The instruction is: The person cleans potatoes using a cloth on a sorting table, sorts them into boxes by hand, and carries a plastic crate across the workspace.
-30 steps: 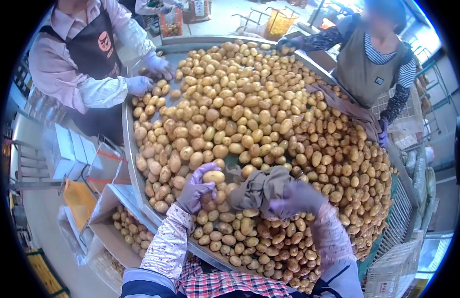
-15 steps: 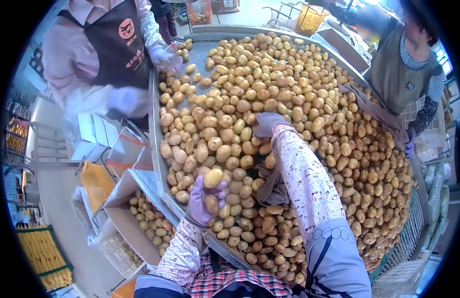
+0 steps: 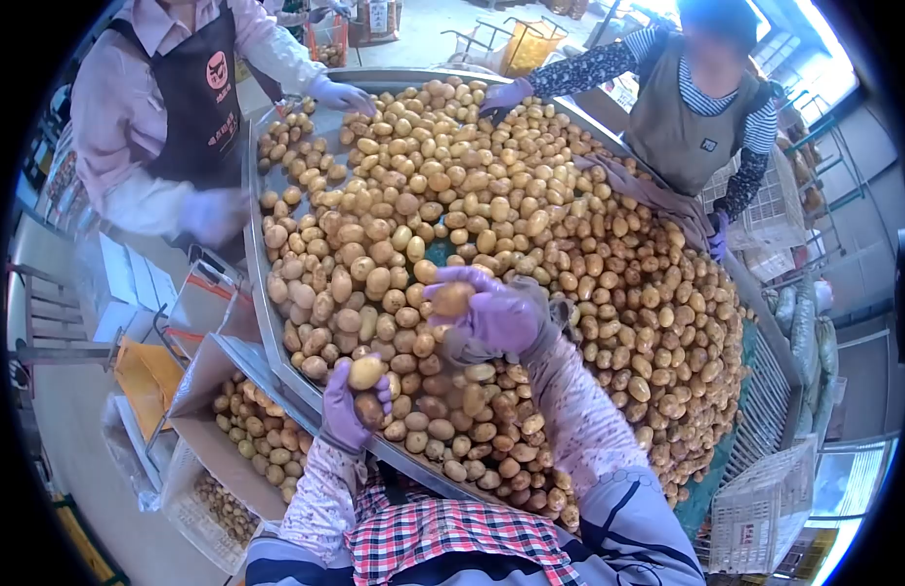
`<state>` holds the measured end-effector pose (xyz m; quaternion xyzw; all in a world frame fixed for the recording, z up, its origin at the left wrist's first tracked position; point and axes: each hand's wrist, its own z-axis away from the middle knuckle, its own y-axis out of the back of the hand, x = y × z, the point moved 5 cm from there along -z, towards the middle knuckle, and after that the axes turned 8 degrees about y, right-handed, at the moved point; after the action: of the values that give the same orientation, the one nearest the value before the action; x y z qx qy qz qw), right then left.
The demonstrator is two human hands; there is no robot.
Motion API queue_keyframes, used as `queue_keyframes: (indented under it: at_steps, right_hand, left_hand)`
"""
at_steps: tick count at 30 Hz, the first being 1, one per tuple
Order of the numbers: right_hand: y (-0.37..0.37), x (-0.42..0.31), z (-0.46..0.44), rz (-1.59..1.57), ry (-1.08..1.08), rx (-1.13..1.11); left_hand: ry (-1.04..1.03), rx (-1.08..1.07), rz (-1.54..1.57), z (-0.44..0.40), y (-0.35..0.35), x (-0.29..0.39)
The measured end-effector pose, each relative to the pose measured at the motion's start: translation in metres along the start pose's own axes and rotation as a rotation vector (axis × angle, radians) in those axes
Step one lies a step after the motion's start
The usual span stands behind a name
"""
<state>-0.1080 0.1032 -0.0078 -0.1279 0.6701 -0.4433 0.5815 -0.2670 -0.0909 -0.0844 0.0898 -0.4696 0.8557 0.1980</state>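
My left hand [image 3: 342,415], in a purple glove, is closed around a pale potato [image 3: 366,372] and a darker potato [image 3: 369,411] at the table's near edge. My right hand [image 3: 504,317], also gloved, grips a brown potato [image 3: 452,300] above the heap. A grey-brown cloth [image 3: 467,349] shows beneath and around the right wrist; whether the fingers also hold it I cannot tell. Loose potatoes [image 3: 530,210] cover most of the metal-rimmed table [image 3: 264,293] in front of me.
At the lower left, a cardboard box [image 3: 206,435] holds potatoes, beside a white crate [image 3: 193,488]. One co-worker [image 3: 193,98] stands left; another [image 3: 701,117] reaches in from the far right. A brown cloth [image 3: 648,190] lies on the far rim. Another crate [image 3: 765,508] stands lower right.
My right hand has come back toward me from the heap, now with a potato. My left hand keeps its two potatoes. The right co-worker's hand now reaches onto the heap. The view has shifted.
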Motion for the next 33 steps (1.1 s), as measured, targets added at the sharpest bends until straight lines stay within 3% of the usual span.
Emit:
queue_keyframes:
  at_steps: [3,6,8,9,11,12,14,16,17,19,20,21,23,24,25,26,29,31,32,33]
  right_hand:
    - [-0.035,0.005,0.022,0.268,0.035,0.118]
    - [-0.044,0.018,0.035,0.234,0.151,0.044]
    - [-0.028,0.033,0.042,0.228,0.185,0.056]
    - [-0.029,0.038,0.046,0.175,0.164,0.129]
    - [-0.034,0.045,0.050,0.077,0.123,0.264]
    - [-0.031,0.053,0.047,0.266,0.107,0.376]
    - [-0.031,0.069,0.038,0.476,0.089,0.371]
    - [-0.053,0.080,0.034,0.650,0.107,0.381]
    - [-0.060,0.074,0.032,0.913,0.260,0.291]
    - [-0.072,0.065,0.032,1.432,0.564,0.098]
    - [-0.057,0.044,0.033,1.487,0.614,0.212]
    - [-0.068,0.007,0.045,1.694,0.690,0.372]
    - [-0.024,-0.022,0.063,2.099,0.273,0.776]
    - [0.009,-0.016,0.082,2.262,0.224,0.984]
    - [0.043,-0.005,0.097,2.286,0.044,1.042]
    - [0.080,0.014,0.113,2.186,-0.052,0.919]
    - [0.063,0.008,0.132,1.910,-0.006,0.722]
    - [0.031,0.001,0.147,1.225,0.265,0.903]
    - [0.020,0.005,0.150,0.943,0.408,0.826]
    - [0.001,0.002,0.149,1.056,0.585,0.801]
  left_hand:
    - [-0.012,-0.006,0.002,0.037,0.010,0.000]
    - [-0.047,0.060,-0.106,0.093,0.043,0.014]
    - [-0.102,0.277,-0.289,0.131,0.071,0.027]
    - [-0.135,0.324,-0.611,0.145,0.094,0.039]
    - [-0.107,0.872,-1.069,0.161,0.148,0.058]
    - [-0.182,0.813,-0.991,0.158,0.151,0.058]
    - [-0.304,0.683,-0.853,0.146,0.101,0.063]
    - [-0.251,0.319,-0.474,0.107,0.023,0.041]
    - [-0.190,0.260,-0.544,0.083,0.000,0.027]
    - [-0.040,-0.005,-0.356,0.035,-0.011,-0.005]
    - [0.041,-0.203,-0.087,0.016,-0.014,-0.020]
    - [0.087,-0.240,0.039,0.003,-0.019,-0.026]
    - [0.029,-0.190,-0.051,-0.013,-0.024,-0.029]
    - [0.051,-0.192,0.042,-0.012,-0.037,-0.028]
    - [0.024,-0.191,-0.006,-0.014,-0.039,-0.027]
    - [-0.017,-0.189,-0.059,-0.012,-0.044,-0.025]
    - [-0.104,-0.179,-0.255,-0.015,-0.053,-0.017]
    - [-0.099,-0.164,-0.332,-0.016,-0.051,-0.019]
    - [-0.078,-0.166,-0.343,-0.021,-0.051,-0.022]
    - [-0.055,-0.177,-0.354,-0.026,-0.053,-0.025]
